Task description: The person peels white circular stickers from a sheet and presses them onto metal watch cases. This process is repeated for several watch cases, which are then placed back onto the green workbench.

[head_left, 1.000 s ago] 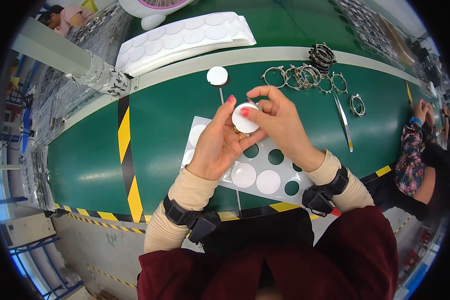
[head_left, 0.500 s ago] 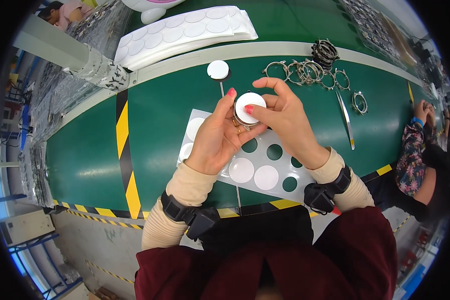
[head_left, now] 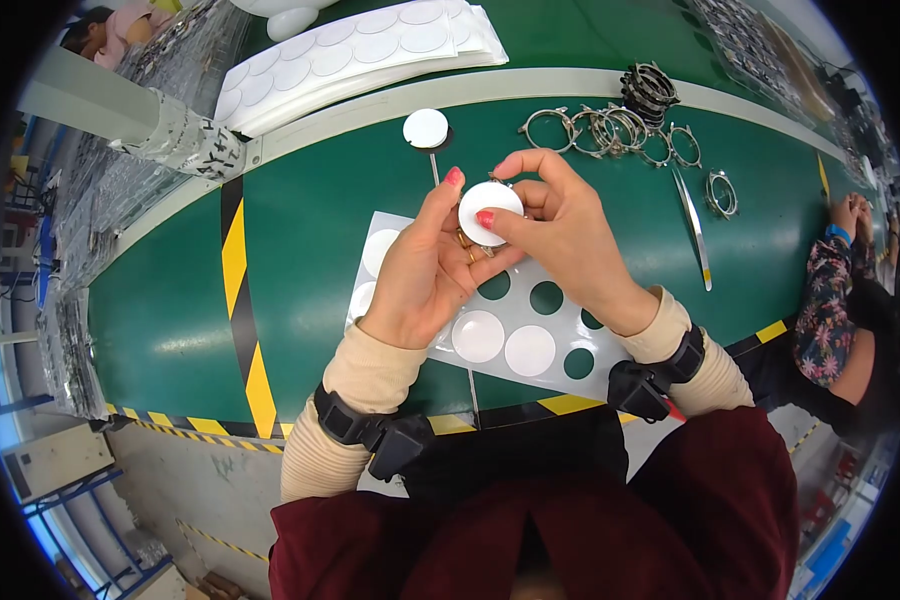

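Between my two hands is a metal watch case [head_left: 488, 250], its face covered by a white round sticker [head_left: 497, 200]. My left hand [head_left: 416, 285] cradles the case from below, its thumb raised beside the rim. From the other side my right hand [head_left: 576, 240] grips the edge and presses its thumb onto the sticker. Below my hands lies a translucent sheet [head_left: 602, 372] with several white round stickers [head_left: 478, 336] and several cut-out holes through which the green table shows. Part of the sheet is hidden under my hands.
A white disc [head_left: 426, 128] stands beyond my hands. Watch case rings [head_left: 610, 132], a dark stack of rings [head_left: 650, 92], a single ring [head_left: 721, 194] and tweezers [head_left: 692, 230] are to the right. Sticker sheets [head_left: 360, 52] are piled behind. Another person's arm [head_left: 828, 310] rests at the far right.
The whole view has shifted slightly. My right fingers have closed in round the far edge of the watch case, and the sticker now hides more of its rim.
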Motion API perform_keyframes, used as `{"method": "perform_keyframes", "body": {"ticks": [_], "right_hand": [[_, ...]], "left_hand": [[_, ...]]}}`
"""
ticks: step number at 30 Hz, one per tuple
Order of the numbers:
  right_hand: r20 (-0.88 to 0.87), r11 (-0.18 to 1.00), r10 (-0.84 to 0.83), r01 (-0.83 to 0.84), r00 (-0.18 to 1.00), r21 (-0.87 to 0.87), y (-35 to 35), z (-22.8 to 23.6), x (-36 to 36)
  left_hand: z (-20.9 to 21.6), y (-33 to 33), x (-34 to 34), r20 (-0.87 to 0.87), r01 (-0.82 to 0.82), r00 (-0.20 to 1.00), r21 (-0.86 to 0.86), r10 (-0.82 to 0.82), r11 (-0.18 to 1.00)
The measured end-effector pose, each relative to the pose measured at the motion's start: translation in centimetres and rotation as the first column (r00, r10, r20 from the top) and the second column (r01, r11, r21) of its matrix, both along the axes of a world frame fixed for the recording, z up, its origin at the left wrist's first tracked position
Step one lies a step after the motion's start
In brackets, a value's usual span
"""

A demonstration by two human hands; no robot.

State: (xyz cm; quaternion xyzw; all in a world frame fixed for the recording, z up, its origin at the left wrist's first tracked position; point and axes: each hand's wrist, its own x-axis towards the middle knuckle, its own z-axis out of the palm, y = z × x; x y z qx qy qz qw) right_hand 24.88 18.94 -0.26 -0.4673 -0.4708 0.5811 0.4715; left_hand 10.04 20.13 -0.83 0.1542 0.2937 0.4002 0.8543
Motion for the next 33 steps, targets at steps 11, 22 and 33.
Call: {"method": "perform_keyframes", "body": {"ticks": [11,22,33], "right_hand": [[0.06,1.0,0.003,-0.005,0.998,0.028,0.0,-0.3,-0.1],[0.168,0.959,0.004,-0.052,0.986,0.278,0.0,-0.9,-1.1],[0.008,0.977,0.106,-0.106,0.994,0.187,-0.1,-1.1,-0.4]], "left_hand": [[-0.2,0.0,-0.1,0.038,0.008,0.999,0.007,-0.008,1.0],[0.1,0.0,-0.5,0.03,0.056,0.998,0.024,-0.057,0.998],[0.3,0.1,-0.7,-0.043,0.055,0.998,0.083,-0.052,0.995]]}}
